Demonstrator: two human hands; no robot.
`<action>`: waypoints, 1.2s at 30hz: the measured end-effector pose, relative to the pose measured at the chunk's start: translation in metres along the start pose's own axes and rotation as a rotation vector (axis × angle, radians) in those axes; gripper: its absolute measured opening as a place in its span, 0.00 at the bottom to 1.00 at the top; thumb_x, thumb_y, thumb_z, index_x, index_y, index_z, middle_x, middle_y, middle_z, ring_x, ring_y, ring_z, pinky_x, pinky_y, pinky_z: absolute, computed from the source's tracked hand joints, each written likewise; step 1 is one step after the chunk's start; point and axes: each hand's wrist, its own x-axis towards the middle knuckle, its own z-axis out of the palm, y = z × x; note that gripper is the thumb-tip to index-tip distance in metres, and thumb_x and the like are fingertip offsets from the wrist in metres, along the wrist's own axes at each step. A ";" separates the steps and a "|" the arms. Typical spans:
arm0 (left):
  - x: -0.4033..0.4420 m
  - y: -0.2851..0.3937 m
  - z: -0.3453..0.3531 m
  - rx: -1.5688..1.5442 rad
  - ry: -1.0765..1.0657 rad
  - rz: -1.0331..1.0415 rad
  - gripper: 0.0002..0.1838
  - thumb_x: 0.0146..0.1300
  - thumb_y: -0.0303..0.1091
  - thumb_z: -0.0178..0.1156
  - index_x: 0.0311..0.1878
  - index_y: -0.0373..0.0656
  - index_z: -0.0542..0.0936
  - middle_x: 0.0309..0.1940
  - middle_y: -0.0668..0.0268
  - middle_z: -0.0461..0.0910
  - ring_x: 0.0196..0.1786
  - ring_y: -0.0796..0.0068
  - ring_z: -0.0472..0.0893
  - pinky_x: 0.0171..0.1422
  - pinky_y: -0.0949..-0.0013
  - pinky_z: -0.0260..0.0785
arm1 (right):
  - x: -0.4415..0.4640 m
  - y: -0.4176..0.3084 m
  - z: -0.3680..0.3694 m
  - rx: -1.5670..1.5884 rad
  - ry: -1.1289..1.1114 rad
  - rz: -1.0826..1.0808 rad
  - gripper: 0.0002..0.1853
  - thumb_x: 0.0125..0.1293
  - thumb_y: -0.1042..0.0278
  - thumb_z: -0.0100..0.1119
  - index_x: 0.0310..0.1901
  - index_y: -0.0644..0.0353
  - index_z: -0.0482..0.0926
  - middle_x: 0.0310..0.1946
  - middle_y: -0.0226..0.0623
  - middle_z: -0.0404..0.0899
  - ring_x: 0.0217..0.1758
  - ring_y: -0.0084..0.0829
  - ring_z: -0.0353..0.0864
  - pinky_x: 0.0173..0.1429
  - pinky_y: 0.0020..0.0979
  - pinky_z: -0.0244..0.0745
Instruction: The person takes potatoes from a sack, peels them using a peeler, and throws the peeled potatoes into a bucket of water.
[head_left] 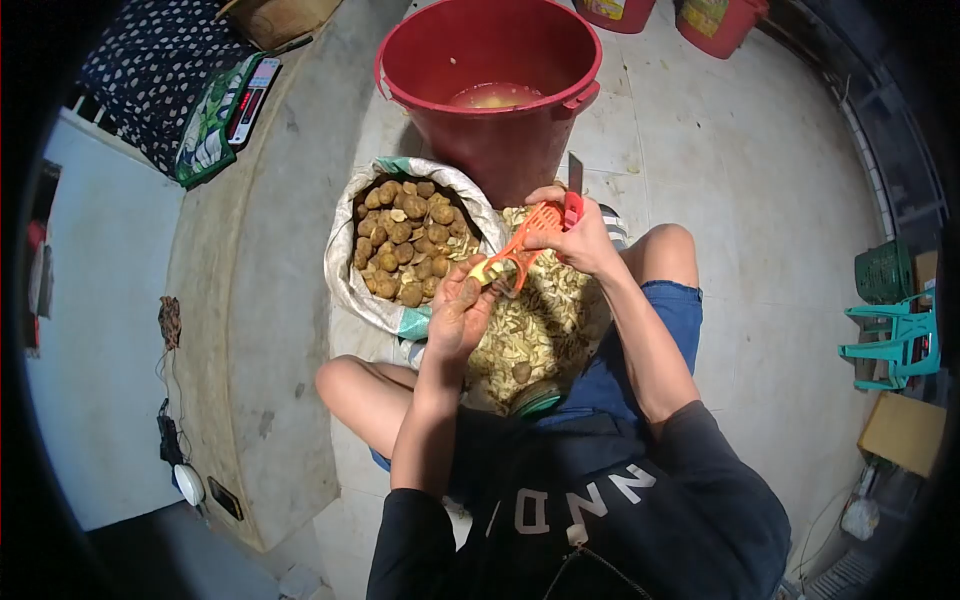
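My left hand (461, 312) grips a small, partly peeled pale-yellow tuber (484, 272), probably a potato; its far side is hidden. In my right hand (583, 243) is an orange peeler (530, 240), its head close against the tuber. The same hand also holds a knife (575, 185) with a red handle, blade pointing up and away. Left of my hands stands an open white sack (343, 265) of brown round tubers (400, 235). Below my hands, a heap of pale peelings (530, 325) lies between my legs, with one brown tuber (521, 371) on it.
A large red bucket (480, 130) stands beyond the sack, with liquid and pale pieces inside. Two more red buckets (715, 25) are farther back. A raised concrete ledge (270, 300) runs along the left, carrying a scale (253, 103). Teal stools (892, 340) stand far right.
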 end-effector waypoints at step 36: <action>0.142 -0.038 -0.199 1.307 0.796 0.209 0.09 0.58 0.23 0.58 0.42 0.33 0.80 0.27 0.59 0.83 0.28 0.67 0.80 0.35 0.64 0.73 | -0.005 -0.013 -0.055 -0.265 0.134 0.178 0.25 0.49 0.70 0.79 0.48 0.66 0.78 0.32 0.26 0.78 0.35 0.19 0.74 0.43 0.23 0.71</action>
